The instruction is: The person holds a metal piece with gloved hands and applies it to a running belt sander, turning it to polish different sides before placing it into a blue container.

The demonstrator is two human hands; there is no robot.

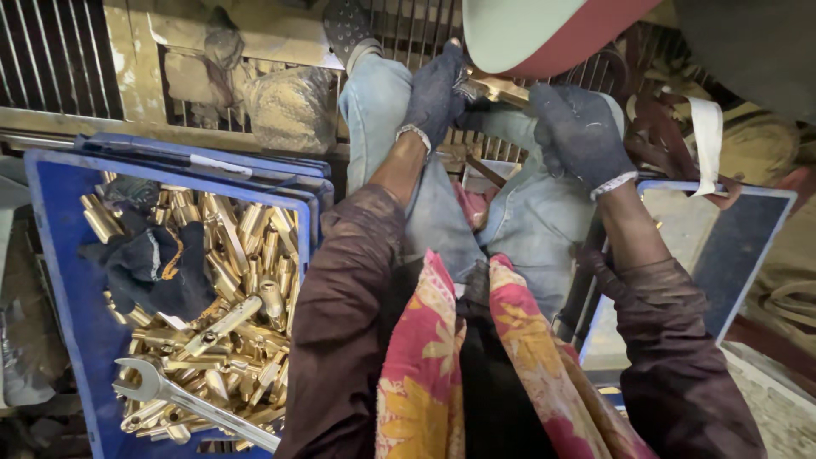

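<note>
both gloved hands press a brass part point(493, 87) up against the grey-and-red wheel point(535, 30) above the knees. the left hand point(433, 89) has its fingers closed around one end, the right hand point(580, 127) grips the other. to the left, a blue crate point(64, 255) holds brass fittings point(246, 246), a steel spanner point(183, 399) and a dark cloth point(153, 272).

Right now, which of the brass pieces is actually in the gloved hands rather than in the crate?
The brass piece at top centre, gripped between the left hand and the right hand against the wheel. All the others lie loose in the blue crate.
</note>
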